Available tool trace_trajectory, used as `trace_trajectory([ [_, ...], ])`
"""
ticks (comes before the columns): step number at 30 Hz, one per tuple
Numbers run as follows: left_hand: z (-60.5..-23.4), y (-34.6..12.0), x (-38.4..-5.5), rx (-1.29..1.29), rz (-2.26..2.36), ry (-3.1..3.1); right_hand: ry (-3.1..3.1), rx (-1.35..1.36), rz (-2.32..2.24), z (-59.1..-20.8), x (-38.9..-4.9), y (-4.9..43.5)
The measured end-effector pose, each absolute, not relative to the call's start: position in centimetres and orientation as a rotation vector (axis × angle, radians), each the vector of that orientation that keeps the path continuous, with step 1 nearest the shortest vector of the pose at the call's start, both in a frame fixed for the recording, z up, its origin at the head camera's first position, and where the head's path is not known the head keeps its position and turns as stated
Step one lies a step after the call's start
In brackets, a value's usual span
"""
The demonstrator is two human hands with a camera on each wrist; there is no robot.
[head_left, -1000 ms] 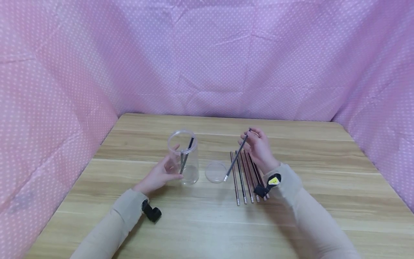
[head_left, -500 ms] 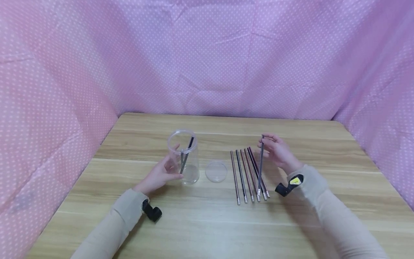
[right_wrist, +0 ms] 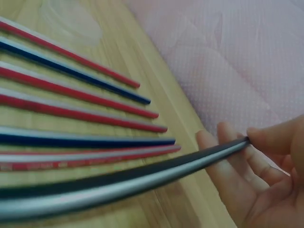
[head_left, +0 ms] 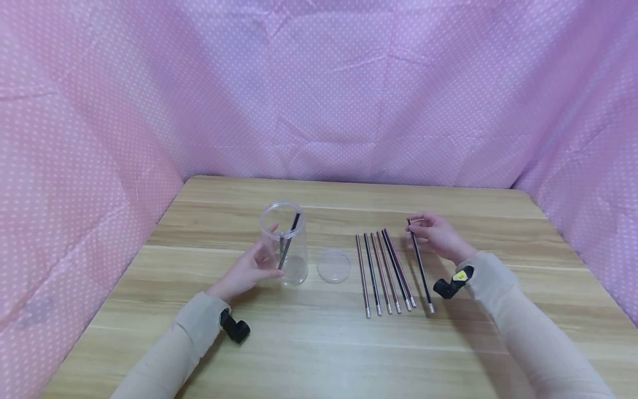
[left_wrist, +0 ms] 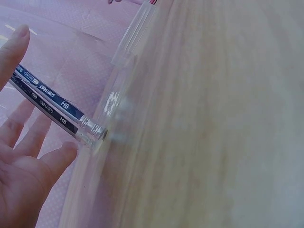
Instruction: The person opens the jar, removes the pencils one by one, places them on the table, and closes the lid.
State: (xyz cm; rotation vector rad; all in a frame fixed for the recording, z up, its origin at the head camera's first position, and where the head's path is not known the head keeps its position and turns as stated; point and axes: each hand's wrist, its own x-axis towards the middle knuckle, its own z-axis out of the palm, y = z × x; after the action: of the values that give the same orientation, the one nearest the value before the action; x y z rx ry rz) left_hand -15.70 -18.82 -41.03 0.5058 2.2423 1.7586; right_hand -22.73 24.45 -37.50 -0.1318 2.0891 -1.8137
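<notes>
Head: pencil (head_left: 421, 266) in right grip (head_left: 437, 234)

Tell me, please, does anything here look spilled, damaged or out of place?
Nothing looks spilled or damaged. Slightly uneven: the rightmost red pencil crowds the blue pencil beside it, while the row's other pencils lie spaced apart.

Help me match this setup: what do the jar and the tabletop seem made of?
Jar: probably glossy clear plastic; pencils show through its wall, though glass isn't ruled out. Tabletop: wood or wood-look laminate, smooth, faintly shiny; grain streaks and a soft reflection suggest it.
</notes>
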Motion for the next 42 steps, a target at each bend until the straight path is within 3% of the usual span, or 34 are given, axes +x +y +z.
trace_trajectory([
  [23, -40.9, -18.8, -15.6, 0.508, 1.776, 2.213, 2.294, -0.118, -1.515, -40.5, -25.7, 23.1],
  [42, -41.1, -18.8, -15.6, 0.49, 1.745, 2.262, 2.668, -0.195, -1.108, -40.7, -25.6, 21.2],
])
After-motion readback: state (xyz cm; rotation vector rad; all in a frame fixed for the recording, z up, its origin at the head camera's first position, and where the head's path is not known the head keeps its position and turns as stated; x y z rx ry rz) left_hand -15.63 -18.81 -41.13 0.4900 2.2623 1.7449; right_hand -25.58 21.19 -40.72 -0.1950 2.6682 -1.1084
